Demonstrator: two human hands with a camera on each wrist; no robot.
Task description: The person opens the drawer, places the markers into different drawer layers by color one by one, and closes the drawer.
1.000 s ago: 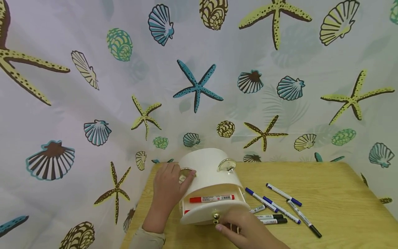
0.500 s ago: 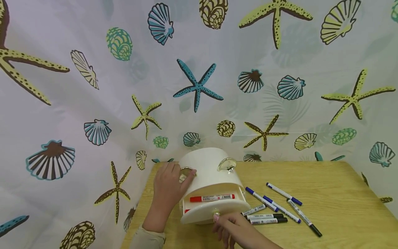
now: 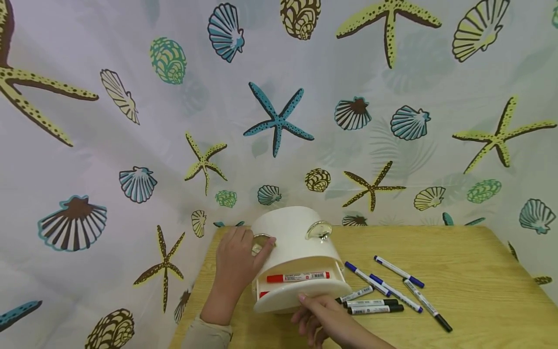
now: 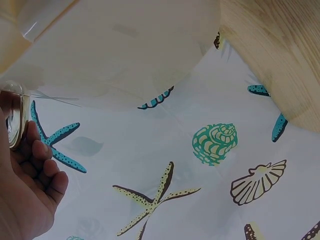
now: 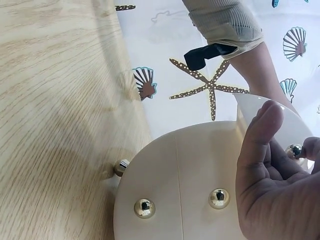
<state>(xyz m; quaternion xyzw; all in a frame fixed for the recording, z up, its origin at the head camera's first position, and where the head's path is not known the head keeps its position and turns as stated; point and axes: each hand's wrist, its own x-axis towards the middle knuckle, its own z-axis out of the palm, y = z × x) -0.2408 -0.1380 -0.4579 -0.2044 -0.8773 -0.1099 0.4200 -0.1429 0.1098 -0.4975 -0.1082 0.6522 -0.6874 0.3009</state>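
Note:
A white rounded box (image 3: 289, 230) with metallic handles is tipped back on the table, its drawer (image 3: 279, 299) partly pulled out. Inside the drawer lies a red marker (image 3: 298, 277), and a bit of red shows beside it. My left hand (image 3: 237, 261) grips the left handle (image 4: 19, 120). At the drawer front, my right hand (image 3: 327, 317) has its thumb against the shiny round knob (image 5: 295, 151); its other fingers hang loosely curled below, apart from the knob. The box's underside (image 5: 170, 175) shows in the right wrist view, with ball feet (image 5: 144, 208).
Several blue and black markers, among them a blue one (image 3: 398, 271) and a black one (image 3: 376, 309), lie scattered on the wooden table (image 3: 479, 281) right of the box. A curtain (image 3: 279, 174) printed with shells and starfish hangs behind.
My right hand has shifted: its thumb rose from below the knob onto it, and its fingers dropped lower. My left hand, the box and the drawer stay about where they were.

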